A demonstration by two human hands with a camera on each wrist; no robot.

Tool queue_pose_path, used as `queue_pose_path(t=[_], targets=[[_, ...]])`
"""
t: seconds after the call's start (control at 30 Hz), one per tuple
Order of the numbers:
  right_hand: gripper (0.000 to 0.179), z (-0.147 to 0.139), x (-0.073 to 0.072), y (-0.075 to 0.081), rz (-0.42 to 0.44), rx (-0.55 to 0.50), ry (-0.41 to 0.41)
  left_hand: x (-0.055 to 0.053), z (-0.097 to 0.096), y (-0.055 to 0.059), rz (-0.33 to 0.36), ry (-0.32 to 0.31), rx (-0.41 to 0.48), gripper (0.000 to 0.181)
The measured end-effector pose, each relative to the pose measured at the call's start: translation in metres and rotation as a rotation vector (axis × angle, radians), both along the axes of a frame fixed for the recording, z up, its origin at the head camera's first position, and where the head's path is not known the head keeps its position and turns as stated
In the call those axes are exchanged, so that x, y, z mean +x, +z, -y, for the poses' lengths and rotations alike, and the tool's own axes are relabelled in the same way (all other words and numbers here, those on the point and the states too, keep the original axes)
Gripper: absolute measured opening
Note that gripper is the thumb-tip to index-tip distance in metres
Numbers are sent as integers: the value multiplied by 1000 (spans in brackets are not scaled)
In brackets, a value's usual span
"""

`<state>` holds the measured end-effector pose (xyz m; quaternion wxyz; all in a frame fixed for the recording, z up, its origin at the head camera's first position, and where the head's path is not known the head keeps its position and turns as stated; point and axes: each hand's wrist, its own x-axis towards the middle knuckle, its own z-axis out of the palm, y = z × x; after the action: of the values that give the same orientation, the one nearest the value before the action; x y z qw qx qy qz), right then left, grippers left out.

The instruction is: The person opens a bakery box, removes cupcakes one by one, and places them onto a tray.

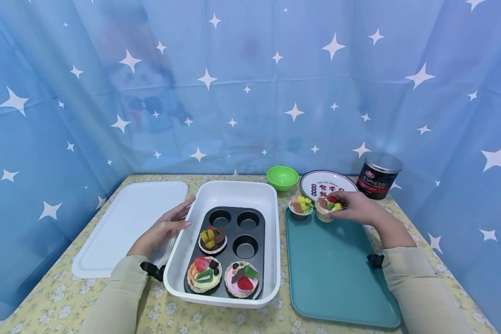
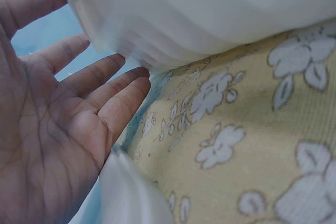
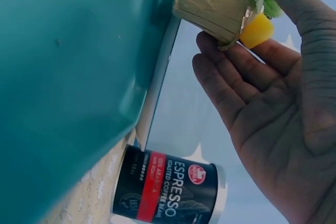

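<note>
My right hand [image 1: 356, 208] pinches a small fruit-topped cupcake [image 1: 324, 211] between thumb and fingers at the far edge of the teal tray [image 1: 334, 273]. Its wrapper looks golden in the right wrist view. Just left of it stands another fruit-topped cupcake [image 1: 301, 207] in a dark base. My left hand [image 1: 163, 228], fingers extended, is at the left wall of a white bin [image 1: 278, 241]; in the left wrist view its fingertips reach the outer side. Inside the bin lies a black muffin tin [image 1: 234, 222] with three cupcakes in its left and near cups.
A white lid-like panel [image 1: 125, 222] lies on the left. Behind the teal tray are a green bowl [image 1: 282, 178], a white plate [image 1: 313, 181] with red characters and a black espresso can [image 1: 377, 178]. Blue starry curtain [image 1: 250, 65] surrounds the flowered tablecloth [image 1: 171, 311].
</note>
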<state>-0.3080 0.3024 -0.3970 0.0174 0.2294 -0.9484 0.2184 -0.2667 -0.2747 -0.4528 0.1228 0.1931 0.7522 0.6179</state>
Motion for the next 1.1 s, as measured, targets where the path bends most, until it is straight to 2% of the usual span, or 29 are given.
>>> queue_pose_path(t=[0.3, 0.63, 0.87, 1.1], targets=[[70, 4, 0, -3, 28, 56, -5, 0, -1, 1, -1, 8, -9, 76], [73, 3, -1, -5, 42, 55, -11, 0, 1, 0, -1, 16, -20, 75], [76, 4, 1, -5, 85, 40, -28, -1, 1, -3, 9, -14, 13, 76], [77, 4, 2, -2, 97, 50, -30, -1, 1, -3, 12, -8, 6, 75]])
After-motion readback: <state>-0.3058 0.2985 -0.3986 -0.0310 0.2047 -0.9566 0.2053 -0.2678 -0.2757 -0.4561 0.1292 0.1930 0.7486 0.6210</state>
